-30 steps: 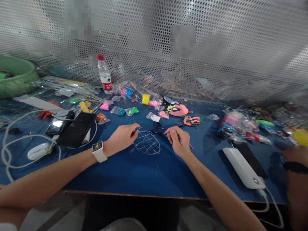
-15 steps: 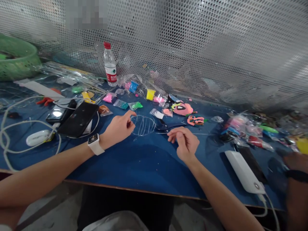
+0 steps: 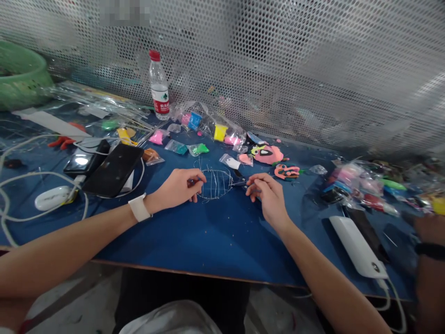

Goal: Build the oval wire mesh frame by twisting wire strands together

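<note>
A thin, silvery wire frame (image 3: 216,183), oval with several cross strands, lies on the blue tabletop. At its left end, my left hand (image 3: 182,186), with a white band on the wrist, pinches the wire between thumb and fingers. By the frame's right end is my right hand (image 3: 266,192), its fingers curled and thumb drawn in; what they hold, if anything, is too small to make out. A dark-handled tool (image 3: 238,183) lies between the frame and my right fingers, partly hidden behind them.
Behind are small bags of coloured clay (image 3: 181,147), a water bottle (image 3: 160,93) and a pink clay figure (image 3: 269,154). Phone (image 3: 114,169) and cables lie left; a white power bank (image 3: 356,246) lies right. Another person's arm (image 3: 431,250) is at the far right.
My left hand has shifted slightly right and turned, its watch face now out of sight. The right hand has moved up a little, covering more of the dark tool. The view has shifted slightly.
</note>
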Motion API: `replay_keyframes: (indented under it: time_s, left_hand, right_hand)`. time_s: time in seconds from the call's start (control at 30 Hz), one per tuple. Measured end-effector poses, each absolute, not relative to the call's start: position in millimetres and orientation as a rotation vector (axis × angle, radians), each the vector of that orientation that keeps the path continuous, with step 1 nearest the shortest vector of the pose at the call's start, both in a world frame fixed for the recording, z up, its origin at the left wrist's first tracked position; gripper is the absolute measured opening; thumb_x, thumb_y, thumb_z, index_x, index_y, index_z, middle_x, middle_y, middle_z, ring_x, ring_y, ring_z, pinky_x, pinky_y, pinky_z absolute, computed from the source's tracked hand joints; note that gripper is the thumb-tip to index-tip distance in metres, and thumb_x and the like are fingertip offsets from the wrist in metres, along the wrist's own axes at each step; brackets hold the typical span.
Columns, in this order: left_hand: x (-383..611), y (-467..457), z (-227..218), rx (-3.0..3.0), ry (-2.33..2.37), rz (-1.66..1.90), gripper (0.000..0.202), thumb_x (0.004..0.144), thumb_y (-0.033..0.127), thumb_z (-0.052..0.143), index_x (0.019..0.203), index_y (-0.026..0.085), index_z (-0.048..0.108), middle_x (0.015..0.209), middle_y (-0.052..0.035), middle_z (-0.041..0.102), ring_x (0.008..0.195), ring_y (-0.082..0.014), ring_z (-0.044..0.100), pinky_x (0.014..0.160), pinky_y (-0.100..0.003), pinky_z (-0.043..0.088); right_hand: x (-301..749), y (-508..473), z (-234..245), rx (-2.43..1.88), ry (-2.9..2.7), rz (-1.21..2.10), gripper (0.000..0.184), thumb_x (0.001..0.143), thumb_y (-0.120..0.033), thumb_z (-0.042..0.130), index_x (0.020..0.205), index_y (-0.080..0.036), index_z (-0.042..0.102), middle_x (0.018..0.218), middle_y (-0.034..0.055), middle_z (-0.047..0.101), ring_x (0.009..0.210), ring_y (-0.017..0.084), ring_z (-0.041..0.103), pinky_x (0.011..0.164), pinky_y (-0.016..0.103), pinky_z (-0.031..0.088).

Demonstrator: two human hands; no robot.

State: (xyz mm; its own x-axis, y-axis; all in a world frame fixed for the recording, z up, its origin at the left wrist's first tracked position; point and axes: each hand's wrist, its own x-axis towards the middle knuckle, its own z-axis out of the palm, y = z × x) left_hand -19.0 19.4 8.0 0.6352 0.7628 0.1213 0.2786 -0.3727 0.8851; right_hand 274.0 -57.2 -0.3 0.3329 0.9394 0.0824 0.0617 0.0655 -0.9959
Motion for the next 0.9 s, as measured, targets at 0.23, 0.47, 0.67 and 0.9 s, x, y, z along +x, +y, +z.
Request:
replay_keyframes:
  time_s: [0.23, 0.47, 0.67, 0.9]
  left_hand:
    - [-27, 19, 24, 1.953, 0.597, 0.390, 0.021, 0.101, 0.033, 0.066, 0.098, 0.015, 0.076, 0.093, -0.0086, 0.083, 0.063, -0.0152, 0.080, 0.056, -0.020, 0.065]
    - [-25, 22, 17, 2.074, 0.707, 0.549, 0.015, 0.097, 0.027, 0.067, 0.094, 0.016, 0.077, 0.073, -0.0035, 0.079, 0.065, -0.0147, 0.079, 0.062, -0.021, 0.061]
    - [-26, 20, 16, 2.324, 0.681, 0.673, 0.014, 0.093, 0.019, 0.064, 0.088, 0.019, 0.076, 0.076, -0.0015, 0.080, 0.067, -0.0135, 0.075, 0.066, -0.024, 0.055]
    - [-31, 34, 14, 2.368, 0.855, 0.798, 0.013, 0.091, 0.021, 0.064, 0.085, 0.019, 0.075, 0.074, -0.0018, 0.078, 0.066, -0.0147, 0.073, 0.067, -0.027, 0.054]
  right_hand:
    - [263, -67, -7, -1.349, -1.394, 0.743, 0.017, 0.099, -0.036, 0.067, 0.096, -0.023, 0.077, 0.085, 0.0045, 0.077, 0.077, 0.019, 0.074, 0.062, 0.030, 0.057]
    - [288, -52, -15, -1.290, -1.529, 0.591, 0.022, 0.103, -0.044, 0.068, 0.099, -0.024, 0.078, 0.079, 0.0024, 0.075, 0.073, 0.019, 0.072, 0.073, 0.036, 0.060]
    - [308, -38, -15, -1.310, -1.457, 0.533, 0.030, 0.101, -0.054, 0.067, 0.099, -0.024, 0.074, 0.076, 0.0019, 0.074, 0.072, 0.021, 0.072, 0.074, 0.038, 0.060]
    - [307, -35, -18, -1.403, -1.481, 0.372, 0.032, 0.110, -0.055, 0.053, 0.111, -0.026, 0.066, 0.077, 0.0021, 0.076, 0.095, 0.027, 0.082, 0.099, 0.045, 0.057]
